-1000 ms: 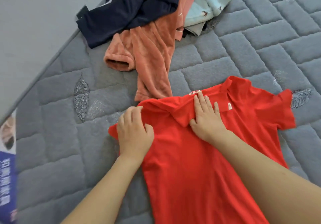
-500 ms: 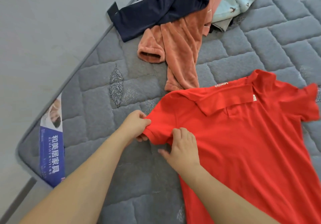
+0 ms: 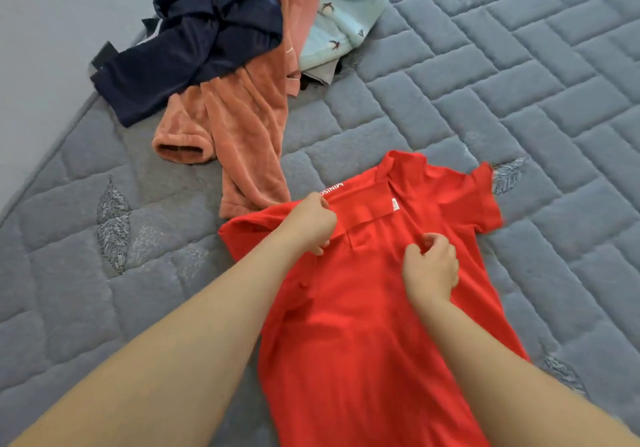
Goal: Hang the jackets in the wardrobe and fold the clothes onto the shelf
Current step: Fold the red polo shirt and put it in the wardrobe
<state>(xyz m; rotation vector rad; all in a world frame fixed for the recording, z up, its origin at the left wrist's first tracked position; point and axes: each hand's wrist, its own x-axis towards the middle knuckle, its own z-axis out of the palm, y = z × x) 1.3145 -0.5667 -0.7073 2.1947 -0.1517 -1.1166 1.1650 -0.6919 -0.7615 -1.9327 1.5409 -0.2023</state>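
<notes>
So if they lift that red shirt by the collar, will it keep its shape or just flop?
Probably flop: the red shirt lies flat and wrinkles on the quilted mattress, so the cloth looks thin and limp. It likely weighs little. The left hand already bunches the collar easily, and the sleeves would likely dangle.
</notes>
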